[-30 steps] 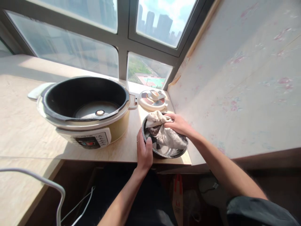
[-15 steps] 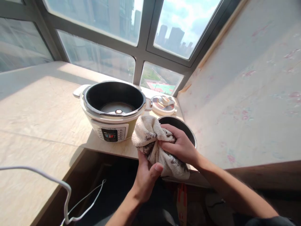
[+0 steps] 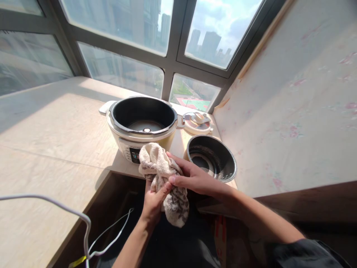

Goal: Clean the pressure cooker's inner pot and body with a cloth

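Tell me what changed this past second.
The cloth came out of the pot and moved left toward the cooker. The left hand let go of the pot and took hold of the cloth; the right hand kept hold. The cooker and lid stayed put.

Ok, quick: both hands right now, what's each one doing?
Left hand: closed on the cloth, gripping it from below.
Right hand: also closed on the cloth, fingers at its side.
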A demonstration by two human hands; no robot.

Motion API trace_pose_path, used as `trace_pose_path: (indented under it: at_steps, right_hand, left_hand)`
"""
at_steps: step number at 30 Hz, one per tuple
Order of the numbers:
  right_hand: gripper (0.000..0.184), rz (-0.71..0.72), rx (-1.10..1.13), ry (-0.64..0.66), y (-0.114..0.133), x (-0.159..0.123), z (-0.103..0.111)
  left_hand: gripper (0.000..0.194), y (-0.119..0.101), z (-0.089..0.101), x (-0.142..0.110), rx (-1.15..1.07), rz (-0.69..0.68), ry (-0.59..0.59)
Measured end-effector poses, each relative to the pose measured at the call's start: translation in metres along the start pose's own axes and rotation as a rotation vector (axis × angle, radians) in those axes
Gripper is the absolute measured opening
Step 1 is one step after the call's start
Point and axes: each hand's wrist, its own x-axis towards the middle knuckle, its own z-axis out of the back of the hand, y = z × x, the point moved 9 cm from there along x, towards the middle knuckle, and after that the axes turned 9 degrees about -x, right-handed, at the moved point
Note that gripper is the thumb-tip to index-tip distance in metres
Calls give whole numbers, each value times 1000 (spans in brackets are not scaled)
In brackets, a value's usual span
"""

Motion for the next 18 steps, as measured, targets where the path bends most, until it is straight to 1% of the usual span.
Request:
trace_pose_path:
  at_steps: [2,3,5,7,9,10,11,12,14,16,18]
  right_hand:
    - [87,-1,45,-84,-6,-14,19]
    - [85,7,12,-166,-7,-24,34]
    - [77,20,-172,-396,-7,-50,70]
    - [72,8,-437,-646,-7,-82,108]
    - [74,-66,-672,-850,-18,-113,143]
    - [79,-133,-749,-911,-30,-126,158]
    - [84,-213,-778,-961,-45,-137,172]
    - [90,-296,-761,-995,-63,-147,183]
    - [98,-450,-597,-1052,-103,-162,198]
    - [92,-495,-346,-1060,-134,-166,195]
    - [74,-446,-129,-1010,-150,-157,182]
  left_hand:
    - [88,1,-1,5,16,15,-14]
    - [83,1,-2,8,34,15,-27]
    - [76,-1,-2,13,93,-6,-72]
    - [74,-1,-2,20,171,-31,-107]
    - [76,4,-4,28,238,-26,-98]
    - [77,7,-6,32,265,-22,-81]
    - [77,10,-8,37,293,-24,-64]
    - [75,12,-9,42,326,-32,-52]
    - [68,15,-11,52,398,-75,-48]
    - [62,16,-14,61,446,-132,-60]
    - [59,19,-18,67,444,-167,-67]
